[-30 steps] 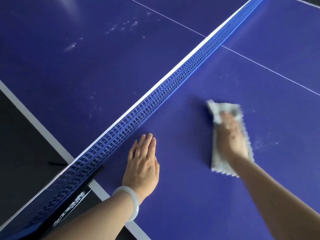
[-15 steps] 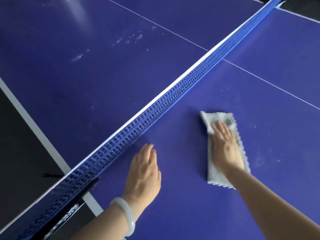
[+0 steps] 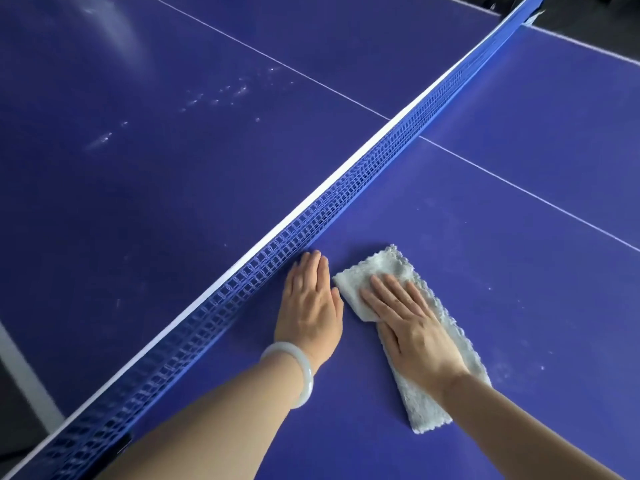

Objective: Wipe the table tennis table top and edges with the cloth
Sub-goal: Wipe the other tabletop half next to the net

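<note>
cloth point(image 3: 408, 271) flat under right hand point(image 3: 412, 327) fingers point(image 3: 384, 289)

Passage leftward is blocked by the net point(image 3: 346, 199); the left hand point(image 3: 310, 303) lies flat just beside it. Bare tabletop point(image 3: 519, 271) is left open right of the cloth point(image 3: 433, 327).

The setting is a games or sports room. A blue table tennis table point(image 3: 173, 202) fills the view, marked with a thin white centre line point(image 3: 519, 189) and a broad white edge line point(image 3: 31, 379). A blue mesh net point(image 3: 308, 228) with a white top band spans it. Dark floor point(image 3: 12, 429) lies beyond the edge.
</note>
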The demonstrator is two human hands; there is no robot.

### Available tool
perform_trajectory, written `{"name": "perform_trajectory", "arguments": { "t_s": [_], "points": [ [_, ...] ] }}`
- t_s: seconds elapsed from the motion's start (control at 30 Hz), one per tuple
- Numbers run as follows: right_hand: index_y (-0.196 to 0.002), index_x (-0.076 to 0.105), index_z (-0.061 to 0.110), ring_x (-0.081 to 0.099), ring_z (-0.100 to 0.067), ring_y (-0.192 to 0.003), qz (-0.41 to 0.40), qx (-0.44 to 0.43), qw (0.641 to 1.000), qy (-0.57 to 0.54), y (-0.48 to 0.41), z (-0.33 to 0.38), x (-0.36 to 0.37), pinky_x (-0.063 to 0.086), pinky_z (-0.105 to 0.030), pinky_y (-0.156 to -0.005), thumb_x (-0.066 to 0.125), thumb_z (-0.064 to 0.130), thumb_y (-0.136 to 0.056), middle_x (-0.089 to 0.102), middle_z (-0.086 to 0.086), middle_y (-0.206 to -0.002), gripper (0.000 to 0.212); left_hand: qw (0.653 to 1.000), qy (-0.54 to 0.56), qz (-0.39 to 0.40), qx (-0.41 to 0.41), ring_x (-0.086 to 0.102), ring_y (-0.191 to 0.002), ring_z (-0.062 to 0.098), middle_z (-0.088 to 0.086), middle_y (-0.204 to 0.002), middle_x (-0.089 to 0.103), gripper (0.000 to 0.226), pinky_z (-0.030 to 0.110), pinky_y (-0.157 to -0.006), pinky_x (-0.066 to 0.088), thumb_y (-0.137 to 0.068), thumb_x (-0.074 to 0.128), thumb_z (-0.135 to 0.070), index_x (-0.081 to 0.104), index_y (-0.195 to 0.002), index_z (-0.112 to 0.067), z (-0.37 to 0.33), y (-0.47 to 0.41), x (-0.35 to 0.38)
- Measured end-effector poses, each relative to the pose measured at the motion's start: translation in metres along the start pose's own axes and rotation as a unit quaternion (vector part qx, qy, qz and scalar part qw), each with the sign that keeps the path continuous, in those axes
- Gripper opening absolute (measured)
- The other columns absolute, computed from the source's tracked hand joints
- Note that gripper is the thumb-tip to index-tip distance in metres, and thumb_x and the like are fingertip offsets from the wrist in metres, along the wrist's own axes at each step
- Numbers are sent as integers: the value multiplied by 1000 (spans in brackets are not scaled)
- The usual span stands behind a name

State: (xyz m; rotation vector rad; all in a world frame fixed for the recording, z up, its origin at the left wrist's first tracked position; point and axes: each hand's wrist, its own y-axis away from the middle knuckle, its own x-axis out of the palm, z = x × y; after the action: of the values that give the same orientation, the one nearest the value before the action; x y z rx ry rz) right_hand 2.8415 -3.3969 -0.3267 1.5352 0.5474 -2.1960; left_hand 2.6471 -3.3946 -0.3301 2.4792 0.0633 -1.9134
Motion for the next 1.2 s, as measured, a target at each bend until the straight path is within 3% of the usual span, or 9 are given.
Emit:
{"name": "perform_trajectory", "arguments": {
  "t_s": [0.2, 0.37, 0.47, 0.57, 0.63, 0.73, 0.8, 1.03, 1.2],
  "points": [
    [-153, 39, 23, 24, -23, -152, 26, -2, 999, 37, -110, -63, -12, 11, -41, -125, 43, 28, -105, 31, -2, -162, 48, 1000, 5, -2, -20, 31, -145, 25, 11, -156, 34, 55, 38, -122, 20, -98, 42, -26, 38, -149, -6, -3, 0, -5],
    [-156, 31, 20, 12, -21, -154, -58, 211, 976, 18, -149, -80, -20, 2, -37, -126, 32, 24, -108, 21, -3, -165, 49, 1000, -12, -10, -21, 35, -143, 25, 10, -155, 38, 53, 38, -121, 23, -97, 44, -27, 43, -146, -7, -5, 1, 0],
    [-151, 41, 12, 25, -29, -151, -44, 48, 997, 31, -127, -22, 6, 11, -44, -126, 49, 11, -100, 34, -10, -160, 52, 1000, -17, 2, -25, 33, -143, 26, 10, -155, 36, 54, 39, -121, 23, -96, 41, -28, 41, -147, -8, -5, 3, -2],
    [-156, 28, 18, 10, -17, -154, 79, -108, 991, 27, -115, -18, 5, -10, -28, -123, 39, 22, -107, 17, -1, -165, 51, 999, -18, 2, -36, 34, -142, 28, 11, -154, 37, 54, 40, -119, 24, -96, 41, -28, 41, -146, -9, -5, 2, -3],
    [-157, 26, 18, 10, -16, -154, 66, -43, 995, 63, -135, -52, -7, -15, -21, -118, 31, 24, -109, 16, -2, -166, 48, 999, -12, -6, -34, 33, -143, 27, 10, -155, 36, 55, 38, -120, 21, -96, 41, -27, 40, -147, -8, -4, 1, -2],
    [-156, 30, 15, 12, -20, -154, -59, 195, 978, 41, -156, -95, -26, -1, -31, -125, 31, 23, -109, 20, -6, -166, 48, 999, -12, -6, -29, 28, -146, 24, 7, -158, 31, 56, 37, -122, 17, -97, 37, -29, 37, -149, -10, -3, 0, 0],
    [-157, 29, 16, 9, -21, -155, -70, 247, 966, 19, -159, -74, -19, -1, -35, -125, 30, 18, -107, 18, -5, -166, 50, 1000, -9, -4, -27, 26, -146, 24, 8, -158, 30, 56, 37, -123, 16, -97, 37, -29, 36, -149, -9, -2, -1, 2],
    [-151, 38, 5, 21, -28, -152, 34, -53, 997, 48, -141, -40, -6, 6, -39, -126, 41, 14, -106, 30, -13, -161, 46, 1000, -9, 9, -29, 23, -147, 24, 7, -159, 27, 57, 38, -123, 15, -97, 34, -29, 32, -151, -10, -1, 0, -1],
    [-154, 33, 12, 15, -24, -153, -107, 286, 952, 21, -160, -104, -29, 3, -38, -125, 30, 17, -106, 24, -8, -164, 49, 1000, -10, -6, -28, 30, -144, 25, 9, -156, 34, 54, 38, -121, 20, -97, 42, -28, 38, -148, -9, -3, 0, 0]
  ]
}}
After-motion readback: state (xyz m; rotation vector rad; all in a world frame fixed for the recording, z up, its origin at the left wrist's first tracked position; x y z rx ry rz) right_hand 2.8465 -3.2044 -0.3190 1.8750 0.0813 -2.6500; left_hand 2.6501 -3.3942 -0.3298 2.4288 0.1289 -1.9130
